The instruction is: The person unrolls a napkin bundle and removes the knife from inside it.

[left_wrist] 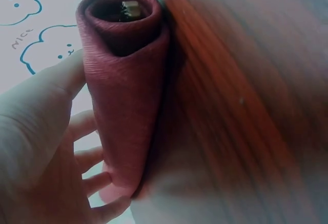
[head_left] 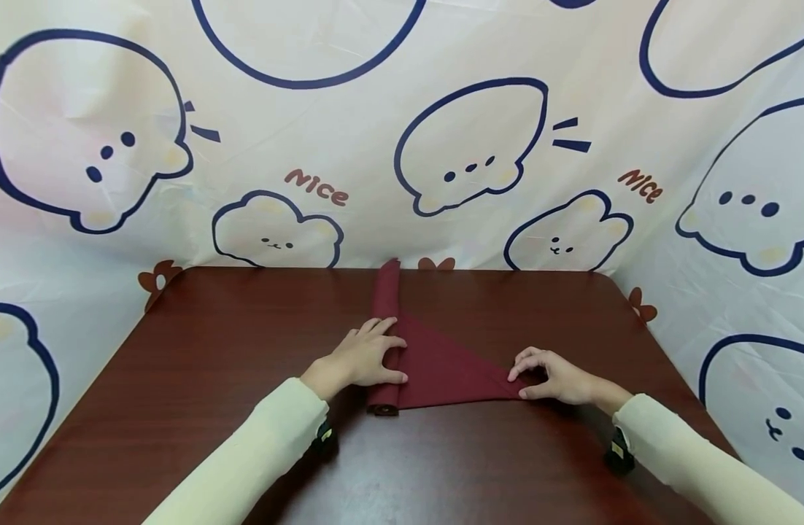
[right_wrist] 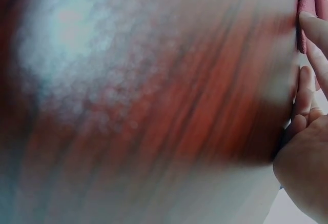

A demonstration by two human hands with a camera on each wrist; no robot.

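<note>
A dark red cloth (head_left: 435, 368) lies on the table, its left part wound into a long roll (head_left: 387, 292) that points away from me. Flat, the rest tapers to a corner at the right. My left hand (head_left: 365, 356) lies across the roll with spread fingers. In the left wrist view, those fingers (left_wrist: 89, 157) run along the roll's side, and the roll's end (left_wrist: 120, 39) shows a hollow spiral. With thumb and fingers, my right hand (head_left: 559, 379) pinches the cloth's right corner. The right wrist view has only part of this hand (right_wrist: 307, 152) at its edge.
The dark brown wooden table (head_left: 244, 328) has a glossy surface. A pale curtain (head_left: 362, 131) with cartoon outlines hangs behind and beside it, and the roll's far end reaches the table's back edge. Both wrists bear small black devices.
</note>
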